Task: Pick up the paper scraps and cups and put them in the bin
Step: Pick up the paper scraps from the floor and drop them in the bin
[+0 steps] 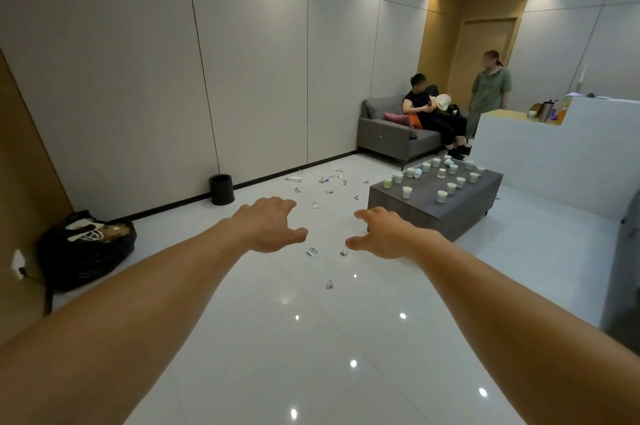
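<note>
Both my arms reach forward over the glossy white floor. My left hand (268, 225) and my right hand (384, 234) are spread, palms down, and hold nothing. Crumpled paper scraps lie on the floor: one scrap (312, 251) between my hands, another (329, 284) nearer to me, and several more (327, 181) scattered farther off toward the wall. Several paper cups (442, 196) stand or lie on a low grey coffee table (460, 216) to the right. A black round bin (221, 189) stands against the wall, left of the far scraps.
A full black rubbish bag (86, 251) sits on the floor at the left wall. A grey sofa (391, 137) with a seated person stands at the back; another person stands beside a white counter (540, 161) on the right.
</note>
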A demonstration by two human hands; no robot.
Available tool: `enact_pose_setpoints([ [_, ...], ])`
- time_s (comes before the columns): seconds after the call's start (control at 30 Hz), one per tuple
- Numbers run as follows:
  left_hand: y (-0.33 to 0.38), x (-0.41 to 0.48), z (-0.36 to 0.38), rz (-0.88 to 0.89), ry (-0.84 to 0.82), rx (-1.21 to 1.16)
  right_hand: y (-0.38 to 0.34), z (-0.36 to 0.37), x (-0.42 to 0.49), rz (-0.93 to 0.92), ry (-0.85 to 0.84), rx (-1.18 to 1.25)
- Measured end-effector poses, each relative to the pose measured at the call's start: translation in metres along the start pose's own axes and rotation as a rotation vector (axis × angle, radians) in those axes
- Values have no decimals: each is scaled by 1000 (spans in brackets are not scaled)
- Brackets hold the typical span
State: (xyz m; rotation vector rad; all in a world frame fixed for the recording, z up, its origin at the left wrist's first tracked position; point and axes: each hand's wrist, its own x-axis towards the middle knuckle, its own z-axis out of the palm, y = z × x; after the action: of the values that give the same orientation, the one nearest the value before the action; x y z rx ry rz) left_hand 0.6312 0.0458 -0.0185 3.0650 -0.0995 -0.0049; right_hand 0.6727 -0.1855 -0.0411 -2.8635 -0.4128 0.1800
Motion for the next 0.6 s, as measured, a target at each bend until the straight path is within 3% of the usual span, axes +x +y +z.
enact_pose_setpoints([
  [0.6,-88,380,9,69,-20,-48,31,-31,362,12,5,-64],
])
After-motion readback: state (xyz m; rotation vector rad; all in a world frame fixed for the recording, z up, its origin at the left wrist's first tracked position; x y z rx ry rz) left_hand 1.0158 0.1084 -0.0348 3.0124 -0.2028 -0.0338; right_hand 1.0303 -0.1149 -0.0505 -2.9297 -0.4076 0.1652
